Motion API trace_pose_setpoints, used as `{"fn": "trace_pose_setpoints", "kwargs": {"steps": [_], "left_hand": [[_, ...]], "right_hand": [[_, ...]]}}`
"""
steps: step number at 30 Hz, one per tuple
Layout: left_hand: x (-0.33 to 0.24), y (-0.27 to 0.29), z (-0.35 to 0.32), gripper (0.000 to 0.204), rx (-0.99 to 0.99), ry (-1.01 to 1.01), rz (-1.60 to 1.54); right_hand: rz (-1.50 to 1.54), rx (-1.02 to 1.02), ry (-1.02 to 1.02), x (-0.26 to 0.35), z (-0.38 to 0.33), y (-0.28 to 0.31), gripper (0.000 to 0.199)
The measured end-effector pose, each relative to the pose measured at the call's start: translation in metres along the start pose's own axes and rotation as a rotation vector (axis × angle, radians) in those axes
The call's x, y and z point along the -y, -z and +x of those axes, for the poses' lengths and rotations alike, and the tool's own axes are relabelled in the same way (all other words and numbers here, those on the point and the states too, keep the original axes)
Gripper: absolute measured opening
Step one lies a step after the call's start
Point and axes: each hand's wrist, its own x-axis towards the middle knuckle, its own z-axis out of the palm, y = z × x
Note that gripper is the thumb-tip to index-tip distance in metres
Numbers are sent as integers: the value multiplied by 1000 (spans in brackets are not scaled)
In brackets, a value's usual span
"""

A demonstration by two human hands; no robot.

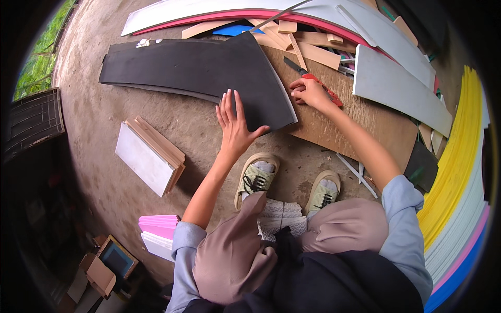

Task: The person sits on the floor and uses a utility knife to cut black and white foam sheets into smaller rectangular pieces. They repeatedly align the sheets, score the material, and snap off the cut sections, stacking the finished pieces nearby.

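My left hand [233, 128] lies spread and flat on a black sheet [182, 68], near its wide right end. The sheet is long and curved, and a pale edge shows along its right side. Just past that edge, my right hand [311, 94] has its fingers curled together in a pinch. A utility knife [334, 97] with a red handle and dark blade runs along the far side of that hand, over a brown wooden board [360, 122]. The hand covers part of the handle. Whatever the pinched fingers hold, if anything, is hidden.
Long white sheets [209, 13] and wooden offcuts [318, 55] are heaped at the back. A stack of rectangular pieces [146, 156] and pink and white blocks [159, 227] stand at left. Yellow sheets [451, 167] line the right. My shoes [255, 180] are close to the board.
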Motion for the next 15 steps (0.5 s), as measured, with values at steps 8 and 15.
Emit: {"fn": "trace_pose_setpoints", "kwargs": {"steps": [8,15], "left_hand": [[-26,-19,21,107,144,-216,96],[-25,-27,18,100,145,-229,184]], "right_hand": [[-277,-68,211,-2,-6,-14,22],[-847,-441,518,19,-20,-1,31]]}}
